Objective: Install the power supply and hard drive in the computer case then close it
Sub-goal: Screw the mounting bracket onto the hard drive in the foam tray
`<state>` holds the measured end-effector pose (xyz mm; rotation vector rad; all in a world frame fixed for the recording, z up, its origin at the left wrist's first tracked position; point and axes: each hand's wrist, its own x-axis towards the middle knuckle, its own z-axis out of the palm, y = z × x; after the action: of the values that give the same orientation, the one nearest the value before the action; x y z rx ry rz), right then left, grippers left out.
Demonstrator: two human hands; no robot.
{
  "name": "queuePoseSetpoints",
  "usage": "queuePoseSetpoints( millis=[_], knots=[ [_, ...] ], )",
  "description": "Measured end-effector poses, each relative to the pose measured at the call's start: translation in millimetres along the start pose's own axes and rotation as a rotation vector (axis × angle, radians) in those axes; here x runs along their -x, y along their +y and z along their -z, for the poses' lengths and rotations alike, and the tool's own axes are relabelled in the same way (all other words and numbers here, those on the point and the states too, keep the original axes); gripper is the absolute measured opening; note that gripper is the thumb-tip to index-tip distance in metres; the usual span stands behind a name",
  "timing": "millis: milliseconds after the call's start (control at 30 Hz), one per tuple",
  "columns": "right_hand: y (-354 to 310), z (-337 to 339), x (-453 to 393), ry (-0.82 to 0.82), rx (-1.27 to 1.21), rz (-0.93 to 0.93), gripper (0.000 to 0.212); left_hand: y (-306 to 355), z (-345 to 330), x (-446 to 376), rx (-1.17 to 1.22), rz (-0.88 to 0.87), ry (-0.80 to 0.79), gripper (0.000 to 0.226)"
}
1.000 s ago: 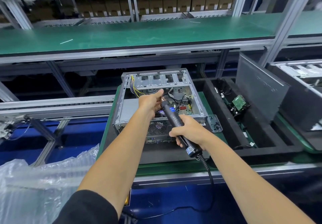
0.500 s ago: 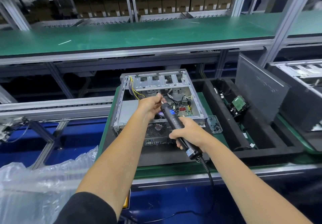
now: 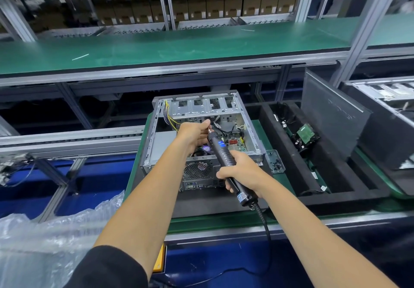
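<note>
Since a second ago my two hands and the screwdriver (image 3: 226, 160) have shifted only slightly, the bit end and my left fingertips keeping together above the computer case (image 3: 202, 140) while the view drifts a little. My right hand (image 3: 240, 173) is wrapped firmly round the lower half of the black corded tool, and my left hand (image 3: 193, 134) pinches at its metal tip, probably seating a screw, though whatever sits between the fingers is too small to make out. The case lies open on its side on the green mat, lid off, with yellow and black wires hanging at its far left corner. Right of the case, in the black foam tray (image 3: 336, 189), the hard drive (image 3: 305, 134) rests with its green board facing up, not yet installed. I judge the drive dense for its size, rigid and shock-sensitive, best lifted by its metal side edges with fingers off the board. The case is stiff sheet steel with sharp edges, so I would steady it by the frame rails. The dark side panel (image 3: 331, 119) leaning beyond the tray is thin and may flex. A blue label on the tool shows white lettering I cannot read; faint marks on the panel are illegible too.
</note>
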<state>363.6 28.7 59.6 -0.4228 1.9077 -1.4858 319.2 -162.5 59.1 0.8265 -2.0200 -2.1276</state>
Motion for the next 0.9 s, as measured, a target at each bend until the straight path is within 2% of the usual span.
queuePoseSetpoints(
  millis=[167, 233, 300, 367, 433, 533, 667, 900],
  knots=[
    [0.1, 5.0, -3.4, 0.030, 0.004, 0.015, 0.044, -1.2, 6.4, -4.2, -0.075, -0.117, 0.022, 0.040],
    [0.1, 8.4, -3.6, 0.037, 0.003, 0.020, 0.043, -8.4, 15.4, -9.8, -0.390, -0.224, 0.038, 0.038],
    [0.0, 11.4, -3.7, 0.039, -0.007, 0.022, 0.043, -16.4, 20.7, -13.9, -0.768, -0.297, -0.039, 0.024],
    [-0.1, 13.5, -2.8, 0.038, -0.010, 0.023, 0.042, -22.4, 20.3, -16.7, -1.009, -0.284, -0.151, 0.021],
    [0.1, 14.8, -0.7, 0.034, -0.006, 0.023, 0.043, -27.1, 18.6, -18.6, -1.140, -0.236, -0.215, 0.028],
    [1.8, 18.4, 3.4, 0.027, 0.007, 0.018, 0.040, -27.6, 18.2, -20.6, -1.145, -0.165, -0.251, 0.031],
    [5.0, 21.4, 10.5, 0.003, -0.015, -0.010, 0.029, -18.8, 23.2, -13.6, -1.168, -0.162, -0.297, 0.022],
    [8.3, 8.6, 22.3, -0.027, -0.075, 0.007, 0.028, -4.6, 36.3, 11.8, -1.116, -0.121, -0.318, 0.021]
  ],
)
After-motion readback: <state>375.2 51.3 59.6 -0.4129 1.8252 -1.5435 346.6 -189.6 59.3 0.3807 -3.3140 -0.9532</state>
